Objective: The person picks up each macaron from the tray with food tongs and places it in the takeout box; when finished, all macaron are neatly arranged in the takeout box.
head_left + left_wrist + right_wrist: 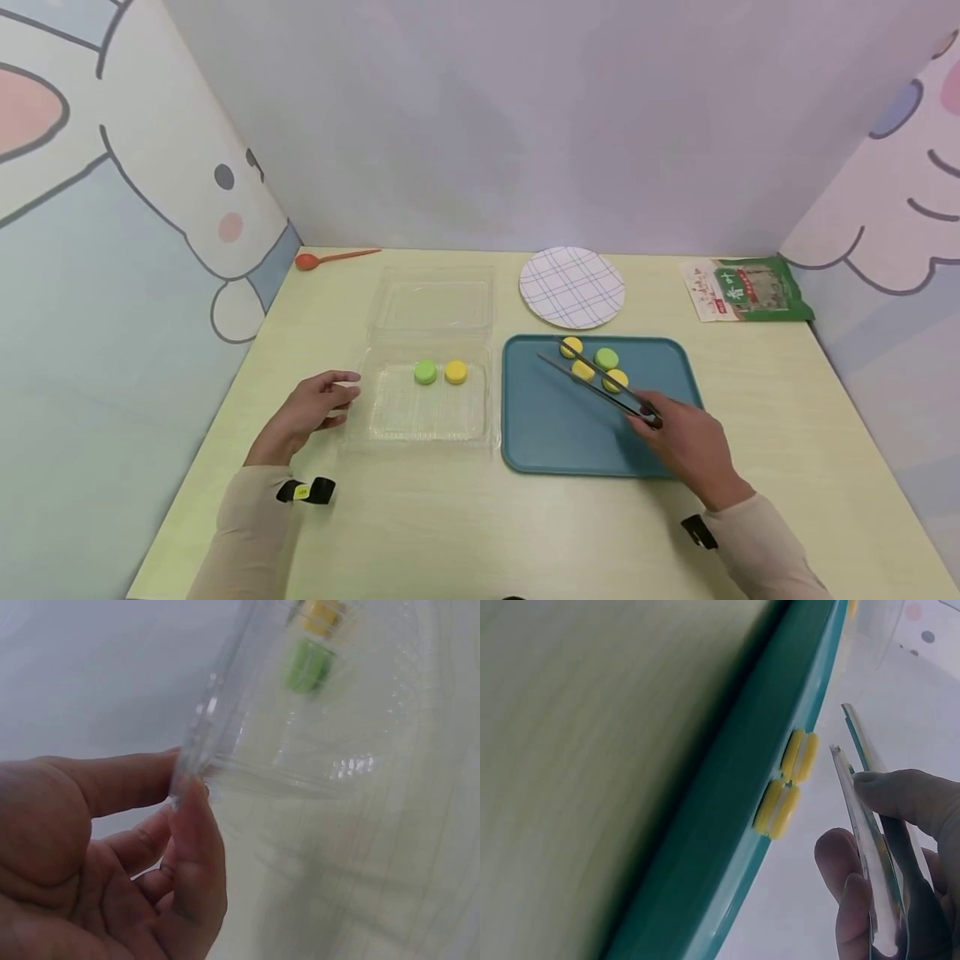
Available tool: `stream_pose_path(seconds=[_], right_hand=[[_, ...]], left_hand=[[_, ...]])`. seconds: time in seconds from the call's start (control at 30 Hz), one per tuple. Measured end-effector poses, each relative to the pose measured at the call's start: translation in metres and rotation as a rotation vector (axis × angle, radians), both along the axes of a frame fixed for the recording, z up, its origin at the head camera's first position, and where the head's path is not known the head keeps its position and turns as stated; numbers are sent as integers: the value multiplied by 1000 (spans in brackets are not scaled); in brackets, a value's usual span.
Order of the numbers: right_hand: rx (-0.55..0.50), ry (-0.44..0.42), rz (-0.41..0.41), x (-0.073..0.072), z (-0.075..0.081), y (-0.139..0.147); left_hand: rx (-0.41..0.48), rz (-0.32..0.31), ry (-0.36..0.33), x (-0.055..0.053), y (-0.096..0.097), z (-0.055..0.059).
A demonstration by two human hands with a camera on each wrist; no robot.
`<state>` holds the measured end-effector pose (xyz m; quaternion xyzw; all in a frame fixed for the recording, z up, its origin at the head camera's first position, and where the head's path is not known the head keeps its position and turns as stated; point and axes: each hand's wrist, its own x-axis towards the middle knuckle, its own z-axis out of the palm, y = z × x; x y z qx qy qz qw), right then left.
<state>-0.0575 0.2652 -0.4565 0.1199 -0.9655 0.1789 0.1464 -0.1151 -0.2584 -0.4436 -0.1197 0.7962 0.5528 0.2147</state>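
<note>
There are six macarons point(425, 372) — one tray point(555, 433), container point(431, 421), plate point(572, 287), spoon point(307, 262), packet point(750, 290) and tongs point(618, 403).

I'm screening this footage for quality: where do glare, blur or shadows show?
Left wrist: white glints on the clear plastic container, green macaron blurred through it; right wrist: blurred tabletop, dark shadow along the edge of the teal tray; head: fairly even light, soft shadow beside the right sleeve.

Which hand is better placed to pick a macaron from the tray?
Likely the right hand: it holds the tongs over the blue tray, near its macarons. The left hand pinches the edge of the clear container, away from the tray.
</note>
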Motion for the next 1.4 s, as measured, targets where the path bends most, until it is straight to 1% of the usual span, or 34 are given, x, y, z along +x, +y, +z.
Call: stream_pose_path(seconds=[0.33,0.73,1.03,1.27,1.4], right_hand=[[-9,-36,-55,15,-2,13],[36,11,-64,30,-3,23],[50,36,-54,36,-3,24],[54,46,-50,37,-6,24],[51,15,-59,38,-6,23]], left_hand=[[9,-11,3,0,-1,0],[8,-13,-1,0,-1,-1],[16,-18,9,-1,-2,1],[13,-6,-4,0,-1,1],[14,-3,-4,1,0,0]])
